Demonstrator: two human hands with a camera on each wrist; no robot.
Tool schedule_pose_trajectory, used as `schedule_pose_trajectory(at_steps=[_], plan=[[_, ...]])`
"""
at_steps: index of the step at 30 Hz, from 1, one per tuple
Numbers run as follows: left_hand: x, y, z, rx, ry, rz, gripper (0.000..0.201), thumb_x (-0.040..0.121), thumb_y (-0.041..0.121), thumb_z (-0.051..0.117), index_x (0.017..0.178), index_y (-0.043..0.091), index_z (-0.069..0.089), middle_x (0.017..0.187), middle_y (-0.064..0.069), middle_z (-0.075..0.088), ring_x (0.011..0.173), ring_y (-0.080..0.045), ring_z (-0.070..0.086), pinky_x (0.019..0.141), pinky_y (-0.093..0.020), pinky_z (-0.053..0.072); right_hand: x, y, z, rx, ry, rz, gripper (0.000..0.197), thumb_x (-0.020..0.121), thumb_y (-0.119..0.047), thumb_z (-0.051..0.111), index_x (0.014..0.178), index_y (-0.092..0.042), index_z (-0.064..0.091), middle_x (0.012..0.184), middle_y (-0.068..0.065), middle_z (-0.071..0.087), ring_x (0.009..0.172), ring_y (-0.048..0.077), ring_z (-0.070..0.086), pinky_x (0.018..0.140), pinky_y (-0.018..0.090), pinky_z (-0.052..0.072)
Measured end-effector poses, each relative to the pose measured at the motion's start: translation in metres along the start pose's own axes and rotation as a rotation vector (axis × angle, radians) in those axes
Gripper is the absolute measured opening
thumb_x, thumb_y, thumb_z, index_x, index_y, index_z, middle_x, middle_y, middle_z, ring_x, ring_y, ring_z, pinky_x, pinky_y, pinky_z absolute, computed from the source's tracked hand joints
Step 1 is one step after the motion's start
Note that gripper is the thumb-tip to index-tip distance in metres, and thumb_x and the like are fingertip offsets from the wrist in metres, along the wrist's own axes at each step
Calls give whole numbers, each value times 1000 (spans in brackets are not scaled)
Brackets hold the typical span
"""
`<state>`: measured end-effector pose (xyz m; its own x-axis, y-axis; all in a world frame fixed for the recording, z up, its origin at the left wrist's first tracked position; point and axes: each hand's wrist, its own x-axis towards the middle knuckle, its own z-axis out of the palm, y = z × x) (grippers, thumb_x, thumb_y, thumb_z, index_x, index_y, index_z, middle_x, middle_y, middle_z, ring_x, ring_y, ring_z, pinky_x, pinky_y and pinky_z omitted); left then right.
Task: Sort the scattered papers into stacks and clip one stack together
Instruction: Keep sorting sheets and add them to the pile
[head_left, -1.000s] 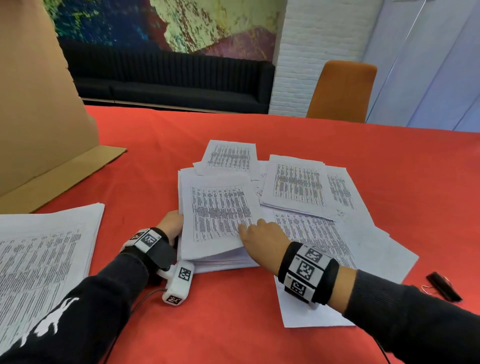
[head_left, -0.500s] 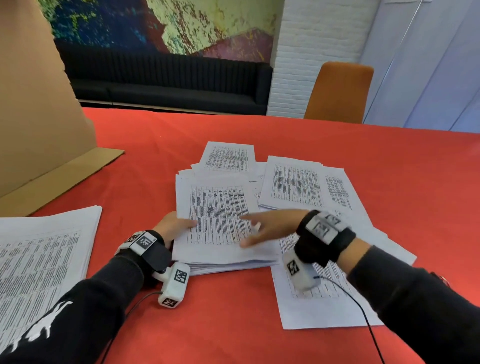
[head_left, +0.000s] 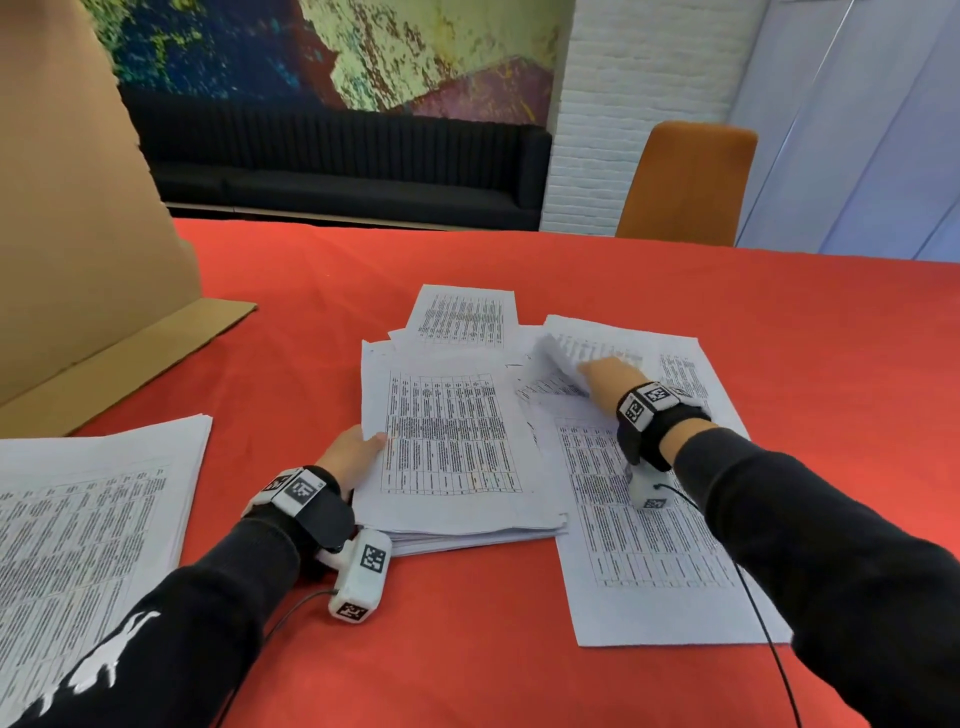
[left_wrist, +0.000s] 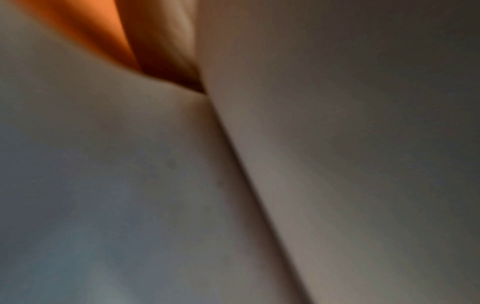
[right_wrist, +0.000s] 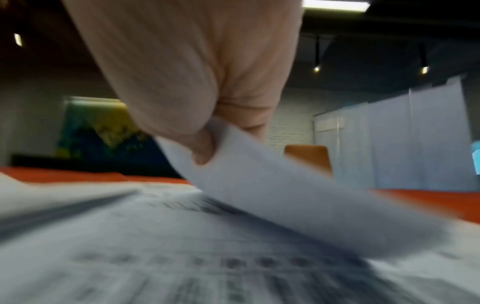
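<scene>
1. Our right hand (head_left: 608, 375) pinches the near edge of a printed sheet (head_left: 597, 345), thumb against fingers, lifting it off the scattered papers (head_left: 649, 519) on the right of the red table (head_left: 519, 675)
2. Our left hand (head_left: 350, 454) rests at the left edge of the gathered stack (head_left: 452, 447) in the middle of the table; its fingers are hidden under the paper, so we cannot tell its grip
3. A second stack (head_left: 78, 530) lies well apart, at the table's near left
4. The left wrist view shows only blurred paper
</scene>
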<state>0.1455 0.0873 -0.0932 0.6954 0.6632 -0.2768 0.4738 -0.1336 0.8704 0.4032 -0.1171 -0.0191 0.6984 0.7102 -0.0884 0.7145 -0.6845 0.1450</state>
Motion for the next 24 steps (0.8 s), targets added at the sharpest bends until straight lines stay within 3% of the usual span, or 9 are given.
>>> schedule_pose_trajectory(at_steps=[5,9,12,14,16,18,20,22,24], plan=[[7,-2,0,-43,32,-33,41,102,22,29,128,-1,49,126,-18,58,113,-36,57,102,-48,44,-59,-77,-12,66,108,-291,68,87,11,35,142,-28,42,117,8,65,97,29,66,79,36,54],[0,5,3,-124,104,-76,45,102,27,28,129,-3,49,130,-21,55,118,-37,54,100,-39,43,-99,-125,-1,-50,126,-504,60,89,7,35,140,-24,44,110,11,67,94,30,66,78,40,55],[-2,8,6,-383,41,-99,62,100,52,21,120,6,57,117,-14,63,110,-30,59,97,-37,45,-111,-137,10,-46,46,-608,57,93,-1,36,143,-27,40,120,12,63,104,31,63,82,39,53],[-5,8,6,-428,-21,-62,46,102,40,27,110,8,60,105,-14,66,98,-28,62,90,-37,48,-116,-136,7,108,-122,-659,55,97,-18,45,148,-32,31,133,11,56,118,30,56,95,38,47],[-4,3,4,-355,-63,-43,31,99,15,43,124,0,54,121,-21,62,107,-33,60,99,-47,45,-110,-120,-5,375,-300,-573,70,92,-51,50,151,-34,17,143,6,49,126,27,51,107,40,39],[2,-6,2,-292,-86,-19,38,96,3,47,134,1,47,130,-22,57,115,-36,58,103,-54,41,-90,-83,-16,570,-276,-330,85,85,-71,42,153,-30,11,151,4,39,127,25,50,108,45,39],[4,-9,0,-259,-110,9,40,96,3,48,136,4,46,132,-20,56,116,-36,57,103,-56,41,-73,-31,-19,475,-230,-10,102,77,-79,44,153,-19,11,155,7,32,131,27,46,107,44,40],[1,-5,0,-230,-97,24,39,96,4,48,135,4,47,130,-18,58,116,-36,58,103,-55,41,-73,17,-12,169,-309,252,107,71,-78,54,147,-7,29,146,9,46,126,27,51,105,38,41],[1,-5,0,-208,-103,15,38,96,5,48,134,4,48,126,-17,60,114,-36,59,102,-55,42,-81,47,-2,-5,-422,331,94,70,-78,55,129,-4,55,124,11,63,107,24,61,98,34,47]])
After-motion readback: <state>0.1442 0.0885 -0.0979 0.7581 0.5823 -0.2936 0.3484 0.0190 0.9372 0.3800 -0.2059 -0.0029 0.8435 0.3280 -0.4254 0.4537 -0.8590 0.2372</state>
